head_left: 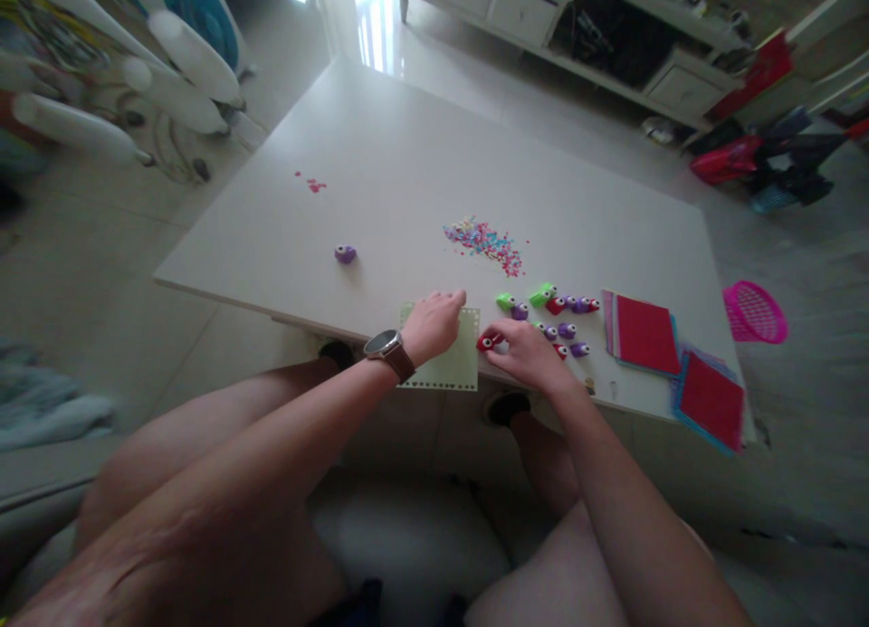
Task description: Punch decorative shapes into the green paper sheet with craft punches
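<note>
A pale green sheet (448, 366) with small punched shapes along its edges lies at the table's near edge. My left hand (435, 324), with a watch on the wrist, rests over the sheet's upper part, fingers stretched out. At the sheet's right edge my right hand (521, 348) pinches a small red punch (484, 344) with an eye on it. Several green, red and purple punches (580, 349) stand just right of that hand. A lone purple punch (346, 254) sits farther left. Beyond the hands lies a pile of colourful paper bits (485, 240).
Stacks of coloured paper (644, 336) lie at the right of the white table (407, 138), one (711, 399) at its corner. A few red bits (316, 185) are at the far left. A pink basket (757, 311) stands beyond the right edge.
</note>
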Demonstrator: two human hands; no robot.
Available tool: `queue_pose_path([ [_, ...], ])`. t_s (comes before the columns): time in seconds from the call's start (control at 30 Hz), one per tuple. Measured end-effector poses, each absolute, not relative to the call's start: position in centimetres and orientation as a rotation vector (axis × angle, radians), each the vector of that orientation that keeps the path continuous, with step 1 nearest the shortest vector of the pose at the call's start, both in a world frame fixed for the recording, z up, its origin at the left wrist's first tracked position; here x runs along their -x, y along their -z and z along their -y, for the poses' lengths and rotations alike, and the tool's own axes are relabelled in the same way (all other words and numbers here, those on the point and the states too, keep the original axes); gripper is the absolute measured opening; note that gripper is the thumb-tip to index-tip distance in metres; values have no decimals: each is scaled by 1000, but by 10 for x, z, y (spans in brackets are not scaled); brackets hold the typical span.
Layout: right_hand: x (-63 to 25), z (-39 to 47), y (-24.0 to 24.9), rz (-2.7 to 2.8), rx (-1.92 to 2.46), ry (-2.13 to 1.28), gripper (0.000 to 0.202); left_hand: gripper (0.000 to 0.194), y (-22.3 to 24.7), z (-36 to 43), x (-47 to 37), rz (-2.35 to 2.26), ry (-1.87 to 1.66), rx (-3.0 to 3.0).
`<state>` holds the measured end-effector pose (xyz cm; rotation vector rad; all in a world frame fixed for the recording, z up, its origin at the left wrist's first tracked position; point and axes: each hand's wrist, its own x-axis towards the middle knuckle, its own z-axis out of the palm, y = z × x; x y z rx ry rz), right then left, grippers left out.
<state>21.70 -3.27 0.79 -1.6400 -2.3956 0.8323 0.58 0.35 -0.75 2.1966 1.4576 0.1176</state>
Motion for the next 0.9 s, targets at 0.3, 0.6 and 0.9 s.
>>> queue_pose_path([
  [0.3,-219,31,-9,2385,1598,-891,19,38,7,-4,-6,-1461,-123,-2194],
  [0.6,-218,32,-13,2418,1600,-855,18,37,7,-4,-6,-1466,-121,-2196],
  [0.9,-217,31,-9,2324,1669,-810,8,37,8,-4,-7,-1451,-143,-2177],
])
